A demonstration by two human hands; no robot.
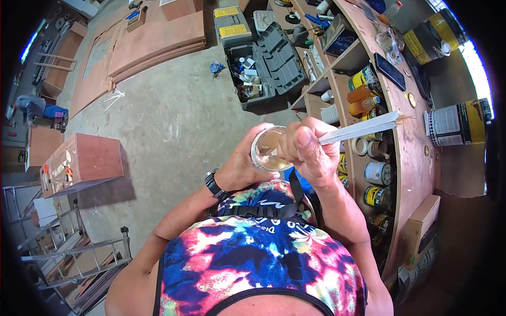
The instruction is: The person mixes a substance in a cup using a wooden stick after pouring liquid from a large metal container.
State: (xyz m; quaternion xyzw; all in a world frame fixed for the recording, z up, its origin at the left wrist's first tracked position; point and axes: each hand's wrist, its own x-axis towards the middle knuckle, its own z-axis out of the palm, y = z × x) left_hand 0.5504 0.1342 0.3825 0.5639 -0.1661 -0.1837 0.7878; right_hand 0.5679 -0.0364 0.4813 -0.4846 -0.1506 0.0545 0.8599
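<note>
In front of my chest my left hand (241,162), with a black watch on its wrist, is wrapped round a round, pale-rimmed cup (268,143). Something light brown or see-through shows inside the cup; I cannot tell what it is. My right hand (318,155) is closed on a flat white stick (363,128) right over the cup's right side. The stick juts up and to the right from the fist, its far end in front of the workbench. Whether its other end reaches into the cup is hidden behind my fingers.
A wooden workbench (406,174) with shelves of cans and bottles runs along my right. On it lie a dark phone (390,72) and a yellow-black can (458,122). An open grey toolbox (263,68) stands ahead; a wooden box (87,160) and ladder (79,255) are left. Someone (39,108) bends at far left.
</note>
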